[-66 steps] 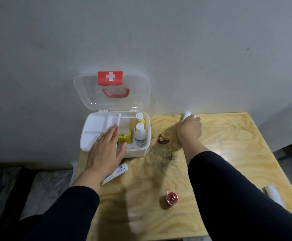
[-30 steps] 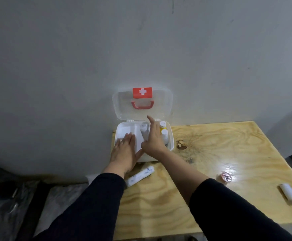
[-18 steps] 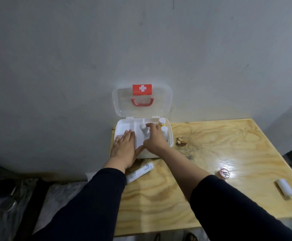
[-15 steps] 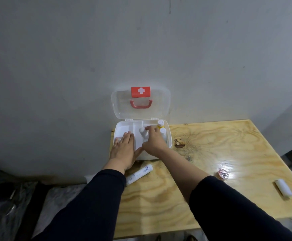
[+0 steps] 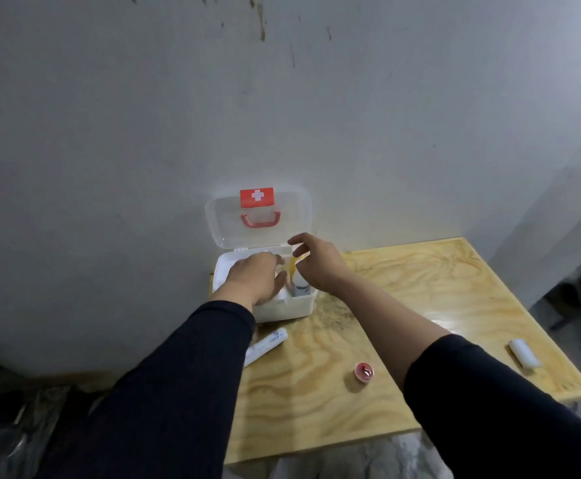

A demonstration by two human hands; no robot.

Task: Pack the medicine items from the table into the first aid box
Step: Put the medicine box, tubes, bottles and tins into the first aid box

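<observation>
my left hand (image 5: 253, 280) lies palm down over the open first aid box (image 5: 299, 304), fingers reaching in toward the middle compartment – whether they grip anything in there i cannot tell, the hand covers it. my right hand (image 5: 316, 262) hovers above the box's right side, fingers loosely spread and a little curled, holding nothing. between my two hands a blurred yellow item (image 5: 292, 267) shows inside the box, and just below it a small white bottle (image 5: 301, 288) stands upright in the right compartment. the clear lid (image 5: 223, 216) stands open against the grey wall (image 5: 282, 98), with its red handle (image 5: 260, 221) and a red label with a white cross (image 5: 257, 196).

on the wooden table (image 5: 420, 295) – outside the box – a white tube (image 5: 265, 345) lies just in front of the box beside my left sleeve (image 5: 185, 375), a small red round tin (image 5: 364, 371) sits near the middle front, and a white roll (image 5: 524, 353) rests well apart near the right edge
</observation>
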